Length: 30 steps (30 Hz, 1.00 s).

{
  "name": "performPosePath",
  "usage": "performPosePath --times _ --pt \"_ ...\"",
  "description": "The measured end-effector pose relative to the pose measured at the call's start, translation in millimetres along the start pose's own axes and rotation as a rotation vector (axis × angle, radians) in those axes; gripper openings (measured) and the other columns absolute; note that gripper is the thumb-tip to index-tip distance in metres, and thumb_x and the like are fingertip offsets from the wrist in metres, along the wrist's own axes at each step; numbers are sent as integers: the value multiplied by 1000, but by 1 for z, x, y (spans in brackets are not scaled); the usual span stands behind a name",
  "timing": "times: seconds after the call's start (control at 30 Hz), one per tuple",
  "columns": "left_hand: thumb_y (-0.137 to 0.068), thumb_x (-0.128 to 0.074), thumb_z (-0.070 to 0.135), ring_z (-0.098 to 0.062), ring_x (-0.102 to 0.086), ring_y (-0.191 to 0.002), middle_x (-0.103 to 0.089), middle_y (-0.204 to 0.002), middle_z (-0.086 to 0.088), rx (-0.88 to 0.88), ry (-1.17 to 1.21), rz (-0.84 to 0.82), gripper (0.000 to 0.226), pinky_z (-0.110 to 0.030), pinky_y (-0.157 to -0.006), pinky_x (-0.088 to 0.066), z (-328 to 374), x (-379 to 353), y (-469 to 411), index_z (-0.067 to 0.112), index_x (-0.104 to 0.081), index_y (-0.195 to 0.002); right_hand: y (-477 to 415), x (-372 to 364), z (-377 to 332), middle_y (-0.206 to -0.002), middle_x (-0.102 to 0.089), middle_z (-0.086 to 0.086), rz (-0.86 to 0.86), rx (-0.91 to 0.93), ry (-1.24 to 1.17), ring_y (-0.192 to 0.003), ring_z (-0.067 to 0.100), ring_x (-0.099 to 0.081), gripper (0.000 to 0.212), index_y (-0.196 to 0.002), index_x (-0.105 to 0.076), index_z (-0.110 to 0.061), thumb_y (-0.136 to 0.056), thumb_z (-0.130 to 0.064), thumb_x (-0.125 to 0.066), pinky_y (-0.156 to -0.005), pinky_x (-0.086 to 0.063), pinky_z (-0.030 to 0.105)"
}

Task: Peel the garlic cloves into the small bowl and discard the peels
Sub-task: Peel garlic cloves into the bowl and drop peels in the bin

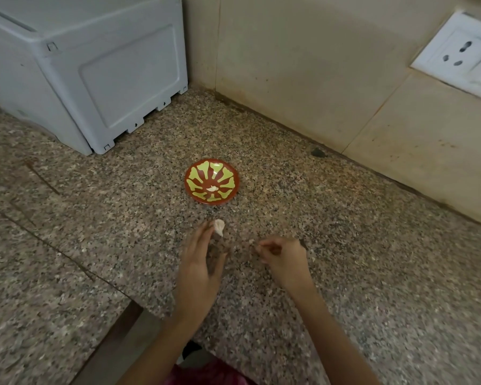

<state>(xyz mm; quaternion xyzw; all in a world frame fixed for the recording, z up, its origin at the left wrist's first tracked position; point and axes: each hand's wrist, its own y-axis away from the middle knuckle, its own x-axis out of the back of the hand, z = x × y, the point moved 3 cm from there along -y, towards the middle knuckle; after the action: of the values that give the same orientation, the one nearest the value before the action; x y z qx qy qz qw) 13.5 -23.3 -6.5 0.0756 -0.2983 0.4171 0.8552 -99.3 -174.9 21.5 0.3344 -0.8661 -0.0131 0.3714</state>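
Note:
A small red bowl (211, 181) with a yellow-green pattern sits on the speckled granite counter, with one pale garlic piece (212, 188) inside it. A little in front of the bowl, my left hand (202, 259) holds a whitish garlic clove (219, 227) at its fingertips. To the right, my right hand (282, 257) has its fingers curled and pinches a small pale scrap, seemingly a bit of peel (257, 248). Both hands hover just above the counter, apart from each other.
A grey-white appliance (95, 73) stands at the back left. Beige tiled walls form a corner behind the bowl, with a white socket (461, 51) on the right wall. A dark speck (318, 152) lies near the wall. The counter edge drops off at bottom left.

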Motion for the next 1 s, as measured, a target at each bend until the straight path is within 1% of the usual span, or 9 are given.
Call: performPosePath --times 0.1,0.17,0.27,0.37,0.5,0.7,0.87,0.93,1.0 --pt "-100 -46 36 -8 -31 -141 -39 -150 9 -118 -25 -80 43 -31 -114 -29 10 -12 28 20 -48 -140 8 -3 1 -96 -69 -7 36 213 259 -84 5 -62 13 -100 -76 -14 -90 -8 -69 -77 -39 3" --pt "-100 -46 31 -7 -31 -141 -43 -147 8 -190 -64 -128 40 -32 -115 -30 9 -23 36 17 -53 -137 11 -5 0 -99 -68 -1 22 271 352 -84 9 -60 13 -100 -72 -12 -93 -6 -64 -69 -33 0" --pt "-98 -52 23 -4 -30 -140 -45 -144 6 -203 -110 -157 38 -28 -116 -27 6 -30 36 13 -55 -135 10 -7 -6 -108 -64 8 -23 318 482 -86 19 -64 18 -106 -68 -6 -95 -1 -56 -69 -44 9" --pt "-98 -54 17 -8 -33 -139 -49 -143 1 -205 -137 -173 37 -23 -117 -21 5 -32 35 11 -56 -134 11 -10 -16 -115 -60 16 -78 349 616 -102 31 -65 25 -115 -63 -2 -93 5 -53 -82 -58 38" --pt "-93 -60 10 -8 -34 -137 -50 -141 0 -198 -134 -168 40 -19 -116 -19 7 -32 35 9 -57 -133 15 -11 -21 -124 -55 18 -124 329 693 -111 33 -61 31 -122 -56 -1 -91 6 -54 -88 -56 40" --pt "-95 -58 13 -9 -35 -139 -50 -143 0 -196 -155 -154 39 -29 -116 -28 6 -33 34 9 -57 -133 12 -11 -27 -127 -54 18 -108 340 690 -100 30 -67 32 -122 -58 -1 -92 7 -55 -82 -58 33" --pt "-94 -60 12 -7 -37 -137 -51 -140 5 -188 -119 -124 37 -21 -116 -25 9 -30 34 12 -59 -131 5 -7 -15 -103 -69 8 -75 316 484 -83 19 -69 21 -106 -69 -4 -91 6 -58 -71 -56 21" --pt "-93 -61 10 -3 -46 -128 -54 -131 12 -154 -27 -88 34 -20 -111 -32 14 -26 30 15 -63 -127 3 0 -1 -91 -74 1 -52 202 178 -77 10 -70 14 -95 -75 -9 -89 0 -67 -75 -56 16" --pt "-92 -61 5 2 -58 -109 -59 -120 14 -140 71 -44 33 -17 -95 -46 24 -20 23 16 -65 -123 12 5 8 -91 -77 4 -80 6 -283 -79 13 -73 14 -97 -77 -8 -85 -2 -73 -76 -57 19"
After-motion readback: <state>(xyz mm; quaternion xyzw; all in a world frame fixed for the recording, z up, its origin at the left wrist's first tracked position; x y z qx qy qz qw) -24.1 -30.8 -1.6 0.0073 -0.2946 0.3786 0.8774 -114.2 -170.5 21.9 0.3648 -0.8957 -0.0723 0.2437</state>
